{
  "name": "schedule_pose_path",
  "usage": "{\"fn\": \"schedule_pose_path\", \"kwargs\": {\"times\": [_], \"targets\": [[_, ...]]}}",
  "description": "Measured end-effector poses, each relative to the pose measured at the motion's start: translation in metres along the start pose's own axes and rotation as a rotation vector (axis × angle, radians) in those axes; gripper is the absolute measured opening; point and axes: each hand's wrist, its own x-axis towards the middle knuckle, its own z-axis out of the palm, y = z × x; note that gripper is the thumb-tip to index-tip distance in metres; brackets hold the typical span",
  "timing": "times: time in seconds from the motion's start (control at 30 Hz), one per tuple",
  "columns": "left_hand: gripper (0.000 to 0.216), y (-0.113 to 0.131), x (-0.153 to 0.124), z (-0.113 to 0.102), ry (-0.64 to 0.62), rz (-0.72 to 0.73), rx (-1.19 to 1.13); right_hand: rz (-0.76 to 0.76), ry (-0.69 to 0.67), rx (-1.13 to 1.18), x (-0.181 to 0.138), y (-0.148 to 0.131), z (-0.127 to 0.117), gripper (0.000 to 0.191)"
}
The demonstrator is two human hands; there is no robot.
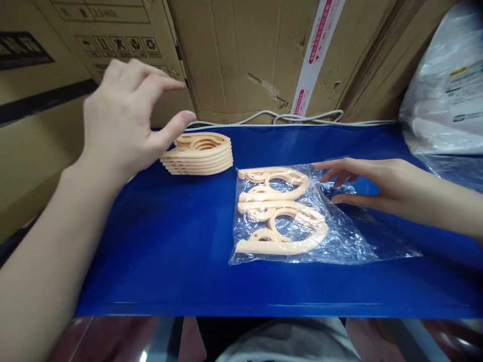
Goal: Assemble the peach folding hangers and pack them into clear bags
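A clear plastic bag (350, 239) lies flat on the blue table, with beige folding hangers (290, 247) inside it, folded up and laid one above the other. My right hand (370, 182) is over the bag's upper right part, fingers and thumb apart; whether the fingertips touch the film I cannot tell. Behind and to the left stands a neat stack of the same folded hangers (202, 163). My left hand (124, 118) is raised beside that stack, thumb and fingers spread with nothing between them. Its thumb overlaps the stack's upper left end in view.
Large cardboard boxes (234, 60) line the back of the blue table (169, 251). A white cable (260, 118) runs along the rear edge. At the far right sits a big plastic-wrapped package (449, 100), with more clear film (456, 171) below it.
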Motion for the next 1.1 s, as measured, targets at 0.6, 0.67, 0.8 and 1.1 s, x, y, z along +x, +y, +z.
{"fn": "schedule_pose_path", "kwargs": {"times": [0.6, 0.67, 0.8, 1.1], "targets": [[0.087, -0.030, 0.008, 0.026, -0.422, 0.088, -0.167, 0.049, 0.002, -0.009, -0.001, -0.006, -0.004, 0.051], [0.088, -0.031, 0.006, 0.027, -0.412, 0.064, -0.193, 0.049, 0.003, -0.007, -0.001, -0.007, -0.004, 0.051], [0.086, -0.031, 0.005, 0.024, -0.441, 0.063, -0.129, 0.055, 0.015, -0.012, -0.001, -0.009, -0.005, 0.050], [0.077, -0.008, 0.008, 0.016, -0.477, 0.035, 0.018, 0.040, 0.055, -0.033, -0.001, -0.008, -0.004, 0.049]]}}
